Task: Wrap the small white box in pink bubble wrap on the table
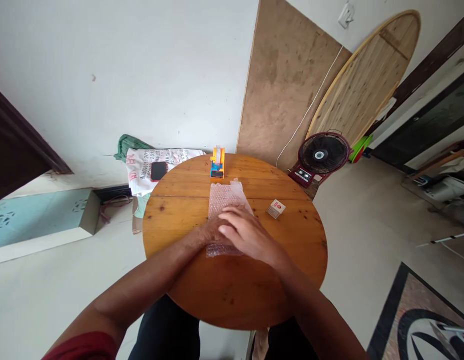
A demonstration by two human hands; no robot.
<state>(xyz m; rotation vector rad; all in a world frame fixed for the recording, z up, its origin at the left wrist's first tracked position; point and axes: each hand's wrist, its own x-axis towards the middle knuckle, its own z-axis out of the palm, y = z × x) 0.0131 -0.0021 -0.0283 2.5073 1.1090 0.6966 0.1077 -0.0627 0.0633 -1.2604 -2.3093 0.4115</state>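
Head view: "2015" can be read in dark print on a white sack [136,183]; lettering on a small box [276,209] is too small to be read. Right hand [250,236] is laid across left hand [215,232], fingers extended, unclosed; left is partly covered, its grip cannot be told. Bubble wrap [218,196] is spread on the table [179,212] beneath both, its far end pointed toward the tape dispenser [217,164].

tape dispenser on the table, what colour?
Tape dispenser: orange-yellow and blue, shown in the head view.
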